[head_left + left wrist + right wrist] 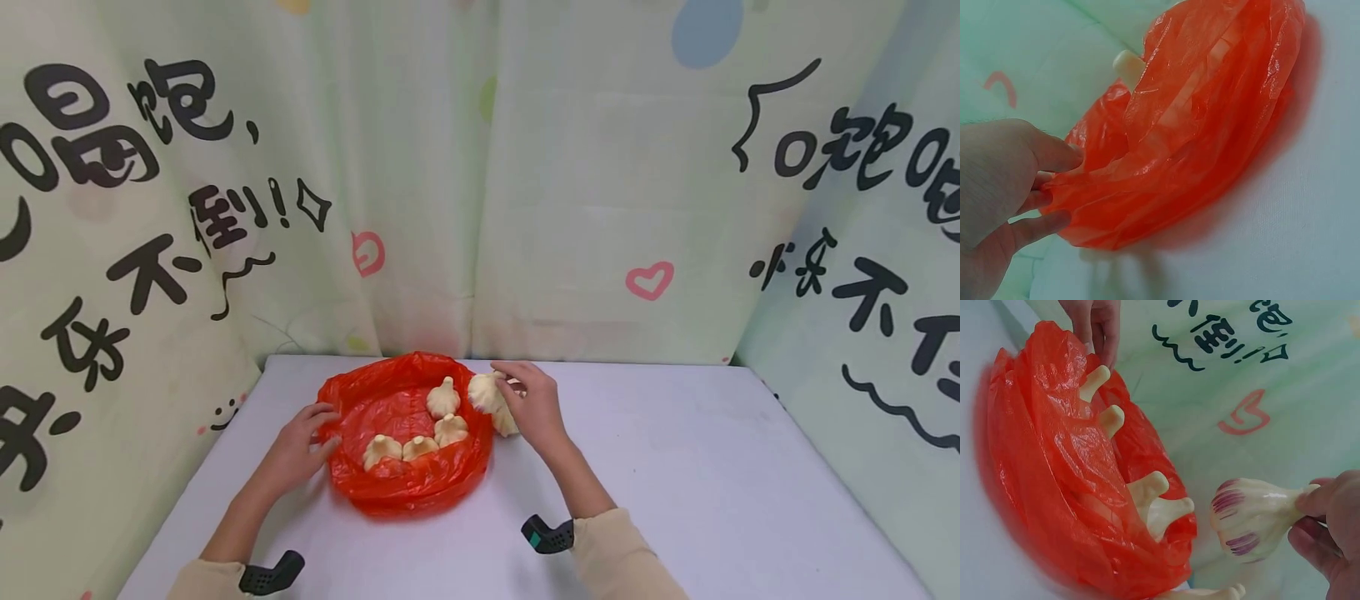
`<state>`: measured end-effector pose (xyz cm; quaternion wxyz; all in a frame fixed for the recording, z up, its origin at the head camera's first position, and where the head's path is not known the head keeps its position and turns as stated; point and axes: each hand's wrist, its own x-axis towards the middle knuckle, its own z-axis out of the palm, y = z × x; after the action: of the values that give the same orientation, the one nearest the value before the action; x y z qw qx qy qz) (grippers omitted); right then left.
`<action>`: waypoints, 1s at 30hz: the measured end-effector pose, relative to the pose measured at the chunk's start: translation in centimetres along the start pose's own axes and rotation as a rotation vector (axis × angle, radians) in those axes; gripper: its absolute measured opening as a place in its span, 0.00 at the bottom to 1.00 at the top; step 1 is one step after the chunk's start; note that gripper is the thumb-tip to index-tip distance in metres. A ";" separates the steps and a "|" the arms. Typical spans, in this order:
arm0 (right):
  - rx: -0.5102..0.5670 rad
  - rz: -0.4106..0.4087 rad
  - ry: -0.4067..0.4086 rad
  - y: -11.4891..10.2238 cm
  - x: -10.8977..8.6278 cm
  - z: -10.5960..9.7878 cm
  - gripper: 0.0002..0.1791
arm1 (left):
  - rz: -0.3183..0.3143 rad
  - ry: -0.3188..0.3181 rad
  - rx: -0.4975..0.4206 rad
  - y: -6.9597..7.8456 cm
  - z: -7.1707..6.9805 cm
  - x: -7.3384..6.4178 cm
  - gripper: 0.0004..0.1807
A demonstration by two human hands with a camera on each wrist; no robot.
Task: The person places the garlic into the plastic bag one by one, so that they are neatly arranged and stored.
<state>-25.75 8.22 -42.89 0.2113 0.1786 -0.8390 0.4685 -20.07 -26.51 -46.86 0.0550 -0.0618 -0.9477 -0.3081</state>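
Note:
A red plastic bag (348, 479) stands wide-mouthed on the table, with several garlic bulbs (443, 400) inside along its right and near sides. My left hand (296, 450) pinches the bag's left rim; in the left wrist view the thumb (1060, 153) lies over the plastic. At the right side my right hand (534, 408) holds up a garlic bulb (1250, 519) by its stem, just beside the bag's rim. Purple streaks mark this bulb's base. Another garlic bulb (506, 423) lies outside the bag, under the held one and partly hidden by it.
The white table (675, 467) extends to the right and in front of the bag. A printed curtain (562, 208) with black lettering stands behind the table and along both sides. Each wrist wears a dark band (547, 535) with a small device.

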 end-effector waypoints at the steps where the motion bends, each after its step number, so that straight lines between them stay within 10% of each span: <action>1: 0.003 0.000 -0.003 -0.1 0.1 0.3 0.16 | -0.002 -0.002 -0.003 0.0 0.0 0.0 0.24; 30: 0.046 -0.047 -0.173 -3.0 1.5 6.1 0.13 | 0.017 0.013 -0.024 -0.8 -0.1 -0.1 0.23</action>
<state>-26.65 1.32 -42.88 0.1448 0.2431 -0.8387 0.4654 -20.10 -27.21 -47.31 0.0630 -0.0684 -0.9431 -0.3194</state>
